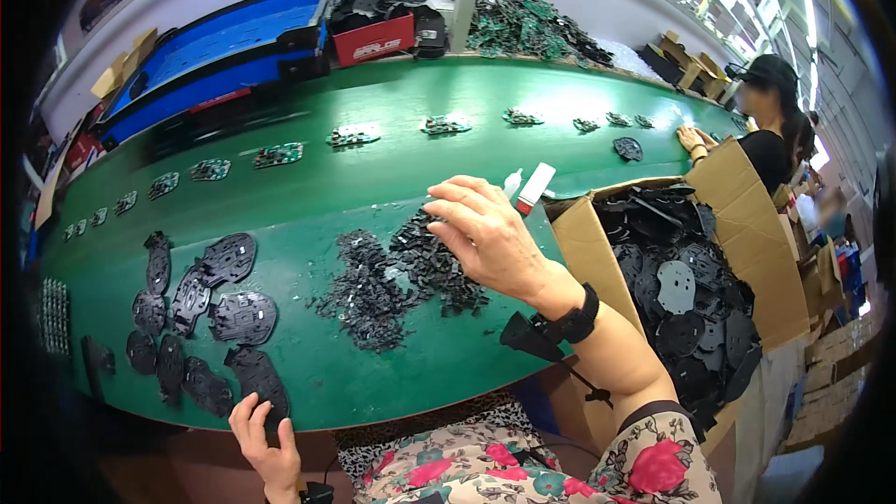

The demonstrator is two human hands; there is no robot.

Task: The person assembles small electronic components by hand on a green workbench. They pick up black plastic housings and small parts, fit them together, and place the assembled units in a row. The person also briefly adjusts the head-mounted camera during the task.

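The loosely curled right hand (490, 241) partly hides black pieces (369, 294); its hold I cannot tell. At seven o'clock, the spread left hand (268, 448) overlaps a black shell (255, 373), contact unclear.

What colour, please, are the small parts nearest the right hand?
The small parts are black; head view.

The plates (245, 317) look plastic, the carton (602, 266) matt cardboard.
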